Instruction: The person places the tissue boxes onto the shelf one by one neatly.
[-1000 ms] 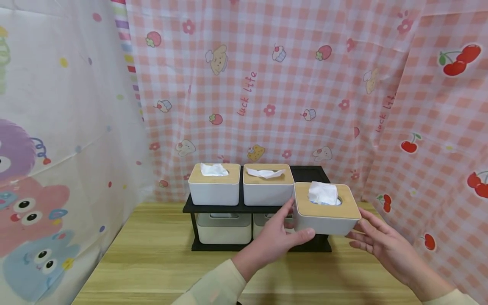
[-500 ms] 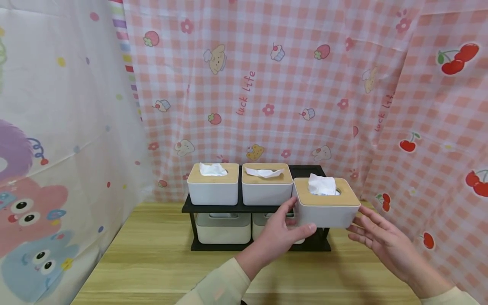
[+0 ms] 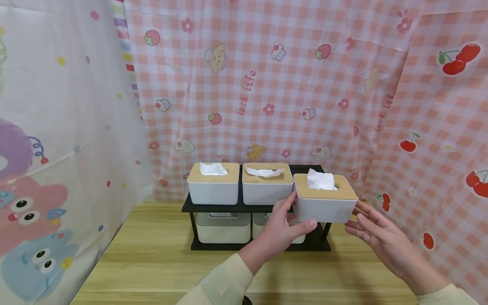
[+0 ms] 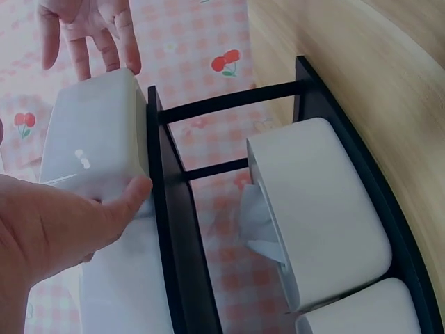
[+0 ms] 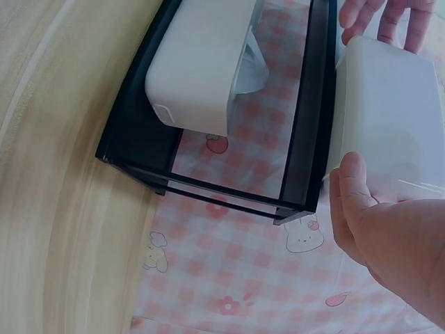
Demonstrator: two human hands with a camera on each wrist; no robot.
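Between my two hands is a white tissue box [image 3: 325, 210] with a wood-coloured lid and a tissue sticking out. My left hand [image 3: 280, 231] grips its left end, thumb against the front face. At the other end, my right hand [image 3: 386, 243] holds the right side, its thumb near the front corner in the right wrist view. The box is at the right end of a black two-tier rack [image 3: 244, 209], by the upper shelf; whether its base rests there is hidden. Two similar tissue boxes, a left one [image 3: 213, 192] and a middle one [image 3: 267, 192], stand on that shelf.
On the lower shelf sit two cream tissue boxes with grey tops, a left one [image 3: 224, 231] and a right one [image 3: 259, 224] partly hidden by my left hand. The rack stands on a wood-grain table [image 3: 160, 271]. Patterned curtains [image 3: 244, 84] hang behind and at both sides.
Both hands have carried the tissue box upward in the head view and slightly back toward the rack's upper shelf. The other boxes and the rack have stayed put.
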